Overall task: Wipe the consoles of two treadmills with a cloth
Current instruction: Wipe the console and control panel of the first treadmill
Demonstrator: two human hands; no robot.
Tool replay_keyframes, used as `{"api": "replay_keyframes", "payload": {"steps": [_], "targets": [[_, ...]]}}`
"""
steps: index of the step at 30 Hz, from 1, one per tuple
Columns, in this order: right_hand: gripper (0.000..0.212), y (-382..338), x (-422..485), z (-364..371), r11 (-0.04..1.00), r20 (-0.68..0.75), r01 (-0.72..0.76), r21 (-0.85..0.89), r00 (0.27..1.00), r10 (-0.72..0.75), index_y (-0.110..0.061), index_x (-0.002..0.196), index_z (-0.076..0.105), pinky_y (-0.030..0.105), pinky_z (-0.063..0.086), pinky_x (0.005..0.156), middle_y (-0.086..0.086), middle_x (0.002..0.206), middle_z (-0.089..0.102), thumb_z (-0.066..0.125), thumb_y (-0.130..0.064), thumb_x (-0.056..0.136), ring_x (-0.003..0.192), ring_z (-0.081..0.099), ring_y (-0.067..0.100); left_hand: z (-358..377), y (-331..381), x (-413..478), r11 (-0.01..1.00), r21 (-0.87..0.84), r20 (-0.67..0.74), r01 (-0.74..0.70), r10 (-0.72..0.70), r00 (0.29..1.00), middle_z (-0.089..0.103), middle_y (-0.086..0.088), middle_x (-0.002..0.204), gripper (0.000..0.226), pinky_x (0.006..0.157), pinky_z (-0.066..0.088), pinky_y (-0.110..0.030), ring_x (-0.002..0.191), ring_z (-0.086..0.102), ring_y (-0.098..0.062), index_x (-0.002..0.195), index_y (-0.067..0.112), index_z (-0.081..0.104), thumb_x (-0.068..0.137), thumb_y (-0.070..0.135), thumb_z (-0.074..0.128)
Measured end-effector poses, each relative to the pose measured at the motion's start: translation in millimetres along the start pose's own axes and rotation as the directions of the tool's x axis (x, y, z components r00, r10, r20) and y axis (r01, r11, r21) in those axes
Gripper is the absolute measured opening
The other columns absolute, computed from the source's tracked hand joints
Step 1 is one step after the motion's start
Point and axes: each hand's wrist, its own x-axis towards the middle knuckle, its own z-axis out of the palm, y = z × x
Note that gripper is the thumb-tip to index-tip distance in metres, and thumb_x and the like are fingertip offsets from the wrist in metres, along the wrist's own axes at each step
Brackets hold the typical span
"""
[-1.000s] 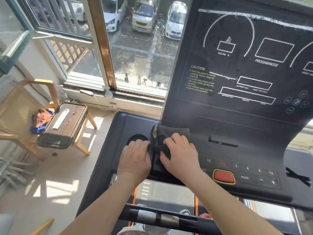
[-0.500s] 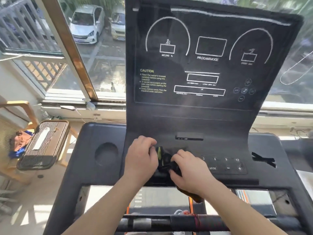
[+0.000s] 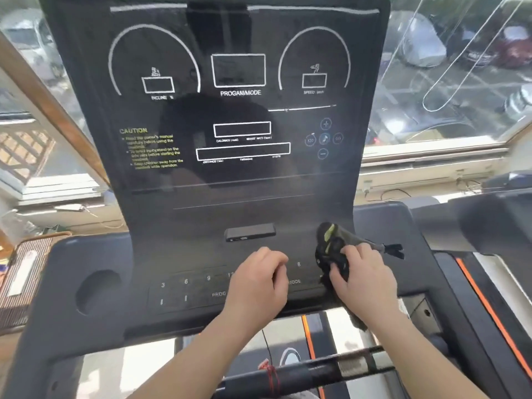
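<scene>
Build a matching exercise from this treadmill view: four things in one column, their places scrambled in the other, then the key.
Things
1. cloth
2. left hand
3. round recess
4. CAUTION text

Places
A. left part of the upright display panel
B. far left of the console tray
C. in the grip of the right hand, at the right end of the button strip
D. resting on the middle of the button strip

Pairs: 1-C, 2-D, 3-B, 4-A

Cloth [image 3: 334, 249] on console [image 3: 201, 220], right of left hand [image 3: 259, 280]
</scene>
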Motion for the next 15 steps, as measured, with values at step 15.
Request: {"api": "replay_keyframes", "payload": {"steps": [15], "targets": [[0.028,-59.6,80.5,-30.4,0.969,0.095,0.101,0.225,0.988,-0.125,-0.011,0.121,0.056,0.041,0.048,0.084,0.009,0.122,0.051,0.056,-0.032,0.103,0.113,0.056,0.032,-49.3,-22.4,-18.8,0.98,-0.028,-0.169,0.196,-0.198,0.966,0.057,0.02,0.089,0.019,0.068,0.05,-0.02,0.082,0.058,-0.003,0.104,0.028,0.066,0.096,0.011,0.064]]}}
